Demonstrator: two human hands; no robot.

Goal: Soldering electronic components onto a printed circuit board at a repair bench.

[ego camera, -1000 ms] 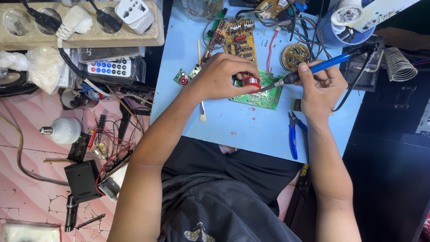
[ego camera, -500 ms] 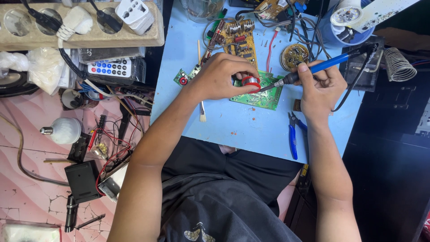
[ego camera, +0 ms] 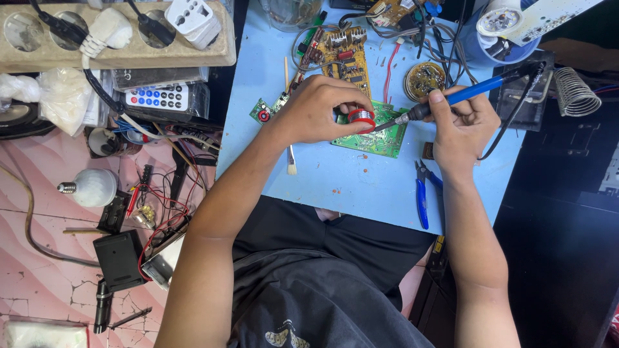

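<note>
A green circuit board (ego camera: 380,138) lies on a light blue table (ego camera: 348,187). My left hand (ego camera: 319,109) rests over the board's left part and holds a small red spool of solder wire (ego camera: 362,118). My right hand (ego camera: 461,125) grips a blue-handled soldering iron (ego camera: 474,89); its dark tip points left and touches down on the board right beside the spool.
Blue-handled pliers (ego camera: 422,196) lie below my right hand. A yellow circuit board (ego camera: 345,61), a round board (ego camera: 424,78), wires and a coiled iron stand (ego camera: 574,90) sit behind. At left are a power strip (ego camera: 116,32), a remote (ego camera: 158,96), a bulb (ego camera: 90,187) and loose parts on the floor.
</note>
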